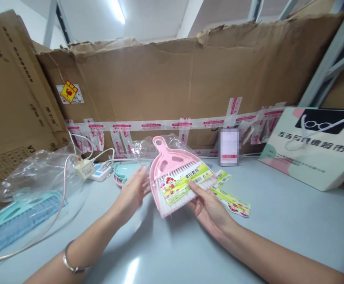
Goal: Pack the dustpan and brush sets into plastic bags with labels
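A pink dustpan [157,169] with a white-bristled brush [176,197] nested in it is held up over the table, handle away from me. A yellow-green printed label card [185,182] lies across the bristles. My right hand [209,211] grips the set at its lower right edge, thumb on the card and fingers beneath. Beside the dustpan's left edge is my left hand [135,191], fingers stretched and somewhat blurred; whether it touches the edge is unclear. Clear plastic film [141,148] shows behind the dustpan. More label cards [234,201] lie to the right on the table.
Teal and pink dustpans [121,170] lie behind my left hand. A bagged teal brush set [21,213] rests at the left, with a cable [60,213] across it. A power strip [101,172] stands near the large cardboard box [136,86]. A printed carton [311,150] is at the right.
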A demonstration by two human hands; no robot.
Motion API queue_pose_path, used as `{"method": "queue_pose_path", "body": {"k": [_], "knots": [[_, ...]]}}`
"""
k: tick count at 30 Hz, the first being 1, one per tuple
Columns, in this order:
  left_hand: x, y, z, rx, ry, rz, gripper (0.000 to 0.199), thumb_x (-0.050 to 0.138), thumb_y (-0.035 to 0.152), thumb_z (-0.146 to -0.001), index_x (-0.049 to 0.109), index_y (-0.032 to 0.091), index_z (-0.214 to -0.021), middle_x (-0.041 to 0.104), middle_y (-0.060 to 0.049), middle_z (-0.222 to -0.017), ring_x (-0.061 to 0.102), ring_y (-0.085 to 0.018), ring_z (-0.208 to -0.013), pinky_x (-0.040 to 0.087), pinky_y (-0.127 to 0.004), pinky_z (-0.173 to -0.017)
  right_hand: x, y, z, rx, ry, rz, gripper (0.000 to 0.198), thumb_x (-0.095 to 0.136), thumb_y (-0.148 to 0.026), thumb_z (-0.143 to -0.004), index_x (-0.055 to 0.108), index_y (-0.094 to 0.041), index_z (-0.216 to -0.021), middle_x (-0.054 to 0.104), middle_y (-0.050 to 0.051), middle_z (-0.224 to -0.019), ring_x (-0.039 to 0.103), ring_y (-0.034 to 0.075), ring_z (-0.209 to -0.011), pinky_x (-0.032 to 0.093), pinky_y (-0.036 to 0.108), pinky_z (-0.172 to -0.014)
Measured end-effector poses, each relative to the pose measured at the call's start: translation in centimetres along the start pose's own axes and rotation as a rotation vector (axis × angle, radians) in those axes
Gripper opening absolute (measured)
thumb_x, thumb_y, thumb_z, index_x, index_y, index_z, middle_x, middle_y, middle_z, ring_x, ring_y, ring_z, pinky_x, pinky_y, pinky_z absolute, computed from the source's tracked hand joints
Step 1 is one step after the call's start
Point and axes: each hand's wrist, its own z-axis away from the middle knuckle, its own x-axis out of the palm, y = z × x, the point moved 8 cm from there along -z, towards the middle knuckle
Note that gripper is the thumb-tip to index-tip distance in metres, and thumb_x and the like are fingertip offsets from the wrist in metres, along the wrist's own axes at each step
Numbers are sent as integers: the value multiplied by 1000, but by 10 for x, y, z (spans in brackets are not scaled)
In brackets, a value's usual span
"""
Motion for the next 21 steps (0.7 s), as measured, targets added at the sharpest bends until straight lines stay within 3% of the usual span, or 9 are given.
{"method": "queue_pose_path", "body": {"k": [2,6,10,14,16,18,20,21], "knots": [[18,-13,5,-94,-109,84,49,49,47,-81,42,22,-122,60,-10,-113,62,-21,-88,49,-31,-70,-2,2,-1,11,10,-5,36,70,-18,-68,59,-18,-102,71,2,-88,67,18,-79,57,26,-67],[30,-31,14,-212,-163,100,47,59,38,-77,44,21,-118,65,-9,-106,65,-20,-79,50,-33,-70,-5,7,-5,51,7,13,32,66,-14,-72,57,-17,-103,71,2,-86,68,16,-76,57,24,-65],[22,-35,9,-247,-100,128,43,62,31,-75,48,16,-113,68,-11,-97,66,-22,-76,51,-33,-63,-6,8,-8,119,6,82,32,67,-15,-71,57,-16,-102,71,4,-85,68,15,-73,57,23,-64],[5,-27,-1,-222,-38,141,35,65,27,-73,55,17,-105,69,-9,-98,66,-20,-82,52,-27,-66,-6,3,-5,180,-3,188,31,68,-30,-71,58,-15,-97,71,6,-83,67,15,-67,57,25,-60],[-1,-22,-4,-211,-44,129,31,65,27,-72,58,17,-100,70,-8,-98,66,-19,-83,52,-25,-68,-9,-5,-6,121,27,239,29,67,-36,-72,59,-16,-90,69,2,-69,63,12,-54,53,21,-48],[-6,-19,-5,-203,-55,114,28,65,29,-72,59,18,-98,70,-8,-98,66,-19,-83,52,-24,-68,-13,-14,-8,19,56,279,25,68,-38,-70,57,-16,-78,59,-4,-52,51,7,-40,40,15,-34],[-9,-17,-6,-198,-61,98,28,66,30,-72,60,20,-97,70,-7,-98,67,-19,-83,53,-25,-69,-17,-21,-11,-65,92,308,25,71,-35,-67,54,-18,-72,54,-7,-49,46,6,-40,33,14,-31],[-11,-18,-7,-201,-66,90,29,66,30,-71,60,20,-98,70,-7,-98,67,-19,-83,53,-25,-70,-20,-23,-12,-89,116,316,25,73,-33,-65,54,-19,-74,57,-6,-53,50,7,-45,36,15,-35]]}}
